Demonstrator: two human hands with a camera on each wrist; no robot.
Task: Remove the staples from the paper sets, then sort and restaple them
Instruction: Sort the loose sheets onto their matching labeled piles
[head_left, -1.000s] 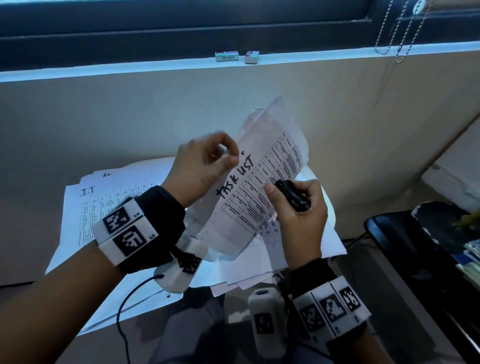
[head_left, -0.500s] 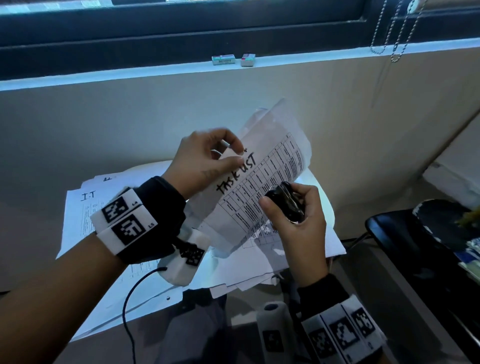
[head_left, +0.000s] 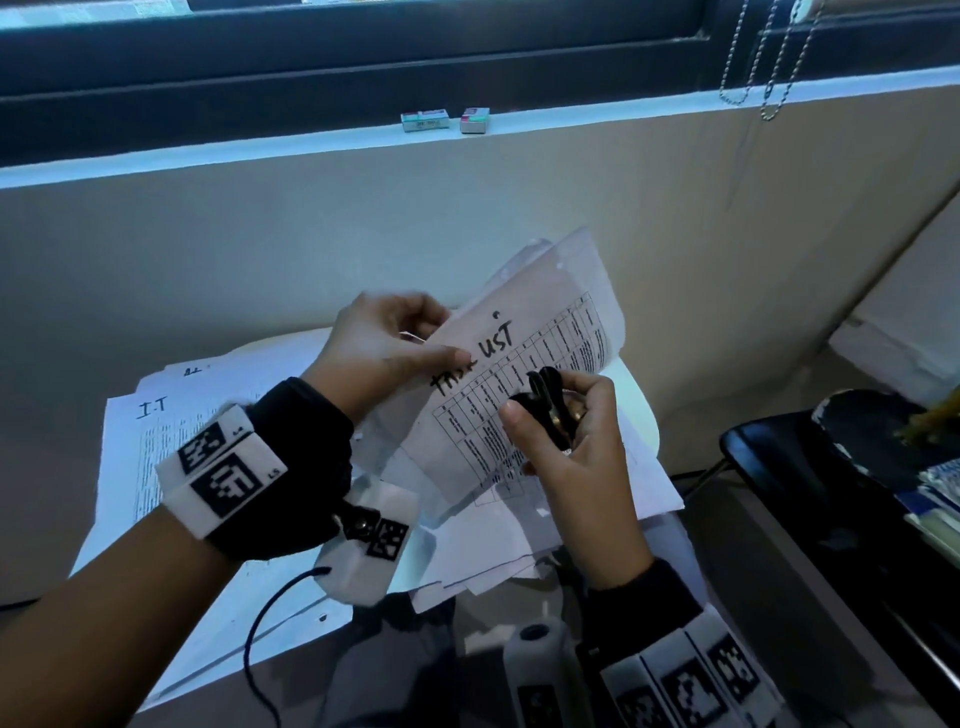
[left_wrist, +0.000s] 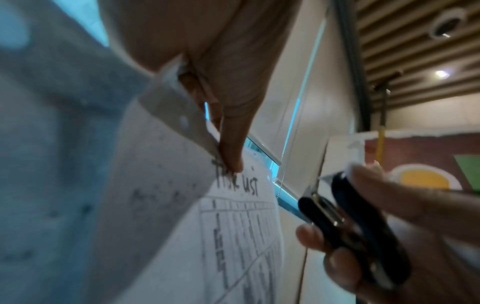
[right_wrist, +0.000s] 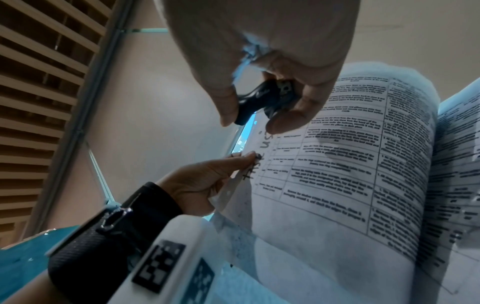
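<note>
A paper set (head_left: 545, 364) with a handwritten heading and a printed table is lifted above the desk. My left hand (head_left: 384, 348) pinches its upper left corner between thumb and fingers; the thumb (left_wrist: 231, 156) lies on the heading. My right hand (head_left: 566, 436) grips a black staple remover (head_left: 543, 400) in front of the sheet's lower middle, its metal claws (left_wrist: 322, 185) pointing up in the left wrist view. The remover (right_wrist: 262, 100) sits between thumb and fingers. The same paper set (right_wrist: 337, 164) fills the right wrist view, pages fanned apart.
More printed sheets (head_left: 156, 441) lie spread on the desk under both hands. Two small boxes (head_left: 447, 120) sit on the window ledge. A black chair (head_left: 810, 478) with clutter stands to the right. A bead cord (head_left: 774, 67) hangs at top right.
My right hand has turned the staple remover upright and raised it against the sheet. My left hand has shifted its pinch slightly along the top corner.
</note>
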